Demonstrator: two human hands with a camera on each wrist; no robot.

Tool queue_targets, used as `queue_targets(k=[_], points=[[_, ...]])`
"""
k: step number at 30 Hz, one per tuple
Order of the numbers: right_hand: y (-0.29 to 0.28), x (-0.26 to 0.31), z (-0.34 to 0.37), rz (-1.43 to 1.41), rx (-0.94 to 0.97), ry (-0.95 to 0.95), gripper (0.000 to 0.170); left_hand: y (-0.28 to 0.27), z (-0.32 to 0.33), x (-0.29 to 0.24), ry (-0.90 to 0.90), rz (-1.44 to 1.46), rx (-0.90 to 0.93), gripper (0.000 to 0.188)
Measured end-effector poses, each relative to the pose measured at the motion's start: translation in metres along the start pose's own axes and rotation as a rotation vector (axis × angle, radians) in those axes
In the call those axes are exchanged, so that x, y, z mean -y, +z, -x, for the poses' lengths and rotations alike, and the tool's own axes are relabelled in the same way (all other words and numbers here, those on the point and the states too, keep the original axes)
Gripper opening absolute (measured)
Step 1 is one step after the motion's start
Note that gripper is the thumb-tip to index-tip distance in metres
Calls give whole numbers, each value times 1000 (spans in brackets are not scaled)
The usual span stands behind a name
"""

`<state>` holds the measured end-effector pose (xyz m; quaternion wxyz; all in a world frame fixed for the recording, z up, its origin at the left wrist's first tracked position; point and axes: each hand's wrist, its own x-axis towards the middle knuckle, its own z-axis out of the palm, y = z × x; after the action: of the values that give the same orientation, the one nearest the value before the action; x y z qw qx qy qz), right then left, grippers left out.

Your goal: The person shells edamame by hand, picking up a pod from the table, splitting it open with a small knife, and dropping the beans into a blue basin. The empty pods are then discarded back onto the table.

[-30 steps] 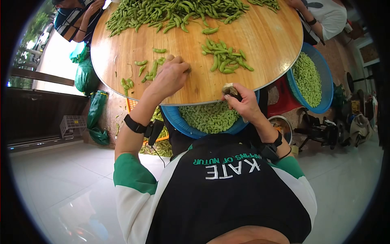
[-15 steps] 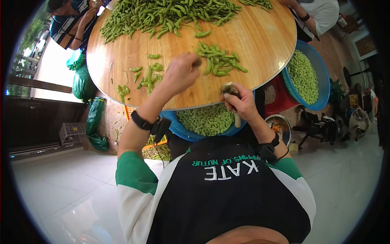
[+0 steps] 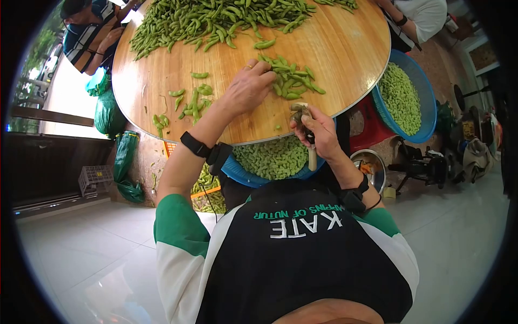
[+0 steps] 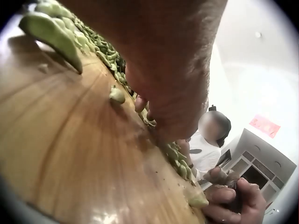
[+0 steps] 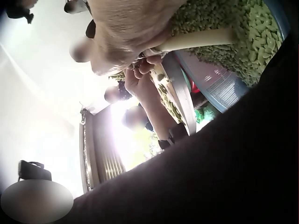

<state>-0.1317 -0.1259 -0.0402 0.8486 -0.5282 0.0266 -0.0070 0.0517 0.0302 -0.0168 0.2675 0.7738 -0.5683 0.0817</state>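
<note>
My left hand (image 3: 249, 89) reaches over the round wooden table (image 3: 345, 70), its fingertips right at the left edge of a small pile of green soybean pods (image 3: 297, 80). The fingertips are hidden, so I cannot tell whether they pinch a pod. Close to the table's near edge, my right hand (image 3: 322, 135) grips a tool with a pale, stick-like handle (image 3: 312, 159). That handle (image 5: 198, 39) juts out below the palm in the right wrist view. Brownish material (image 3: 298, 114) shows at the right fingers. Shelled beans (image 3: 272, 159) fill a blue basin (image 3: 233, 171) under the table edge.
A large heap of pods (image 3: 216, 21) covers the table's far side, and scattered pods (image 3: 195, 105) lie left of my left forearm. Another blue basin (image 3: 429, 100) of shelled beans stands at right, beside a metal bowl (image 3: 380, 171). Two people sit across the table.
My left hand has moved right and away from me, from the scattered pods to the small pile. The right hand stays near the table edge, and the pale handle now shows more.
</note>
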Motion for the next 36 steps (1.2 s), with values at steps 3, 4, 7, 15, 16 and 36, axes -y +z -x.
queue_targets(k=[3,4,7,15,16,36], points=[[5,5,0,28,-19,14,34,-5,6,-9,-94,98,5,16],[7,6,1,41,-31,17,34,-8,10,-16,-188,178,-14,14],[10,11,0,33,-57,66,34,-13,20,-39,-525,876,-12,12],[22,18,-1,-290,129,154,35,-11,41,-67,-741,1379,47,14],[22,18,-1,-326,161,149,35,-11,42,-67,-760,1385,26,14],[31,22,1,-466,150,230,35,-6,55,-63,-727,2151,51,11]])
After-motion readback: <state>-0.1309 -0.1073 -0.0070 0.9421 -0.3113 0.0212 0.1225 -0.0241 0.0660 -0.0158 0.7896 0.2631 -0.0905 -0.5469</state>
